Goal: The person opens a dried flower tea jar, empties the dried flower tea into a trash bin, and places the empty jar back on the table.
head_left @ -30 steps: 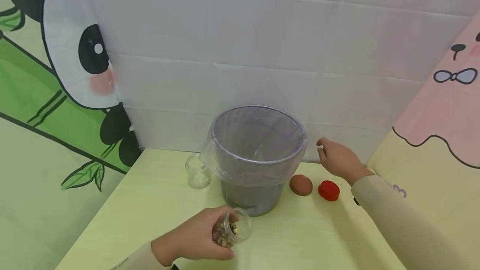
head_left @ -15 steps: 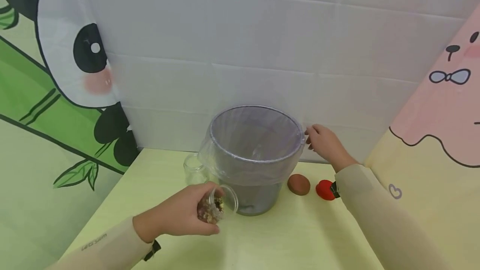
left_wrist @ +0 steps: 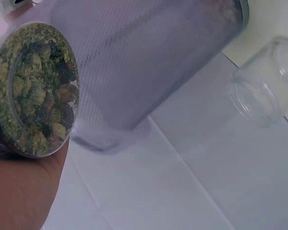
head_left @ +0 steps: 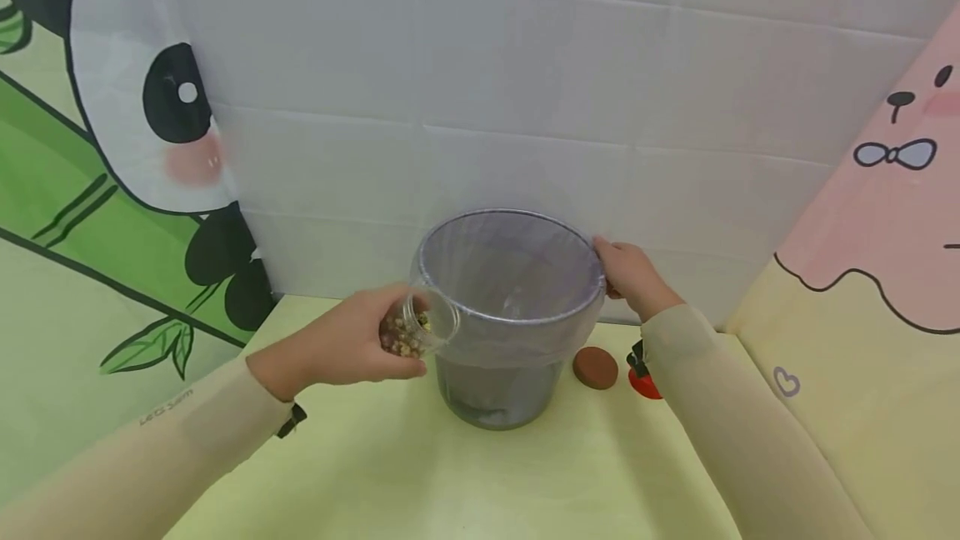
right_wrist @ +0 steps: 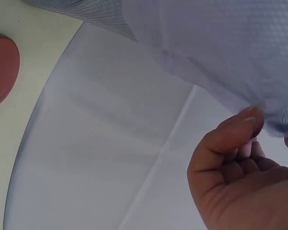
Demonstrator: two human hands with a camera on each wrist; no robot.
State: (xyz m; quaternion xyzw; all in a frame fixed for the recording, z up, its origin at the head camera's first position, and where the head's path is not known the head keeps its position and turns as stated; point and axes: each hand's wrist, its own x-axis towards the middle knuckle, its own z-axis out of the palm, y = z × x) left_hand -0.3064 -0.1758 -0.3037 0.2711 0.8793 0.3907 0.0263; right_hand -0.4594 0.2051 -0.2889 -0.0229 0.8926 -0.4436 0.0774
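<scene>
Left hand (head_left: 352, 347) grips the tilted jar (head_left: 420, 330) beside the bin (head_left: 510, 307); right hand (head_left: 630, 277) pinches its rim.

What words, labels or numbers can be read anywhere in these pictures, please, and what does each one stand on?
Small grey lettering on the left sleeve: too small and blurred to read with confidence.
The jar in the left hand, the bin, the backdrop and the cartoon panels: no text, only drawings.

Grey mesh bin (head_left: 510, 307), clear liner; yellow-green table (head_left: 420, 473); brown egg (head_left: 596, 367).
</scene>
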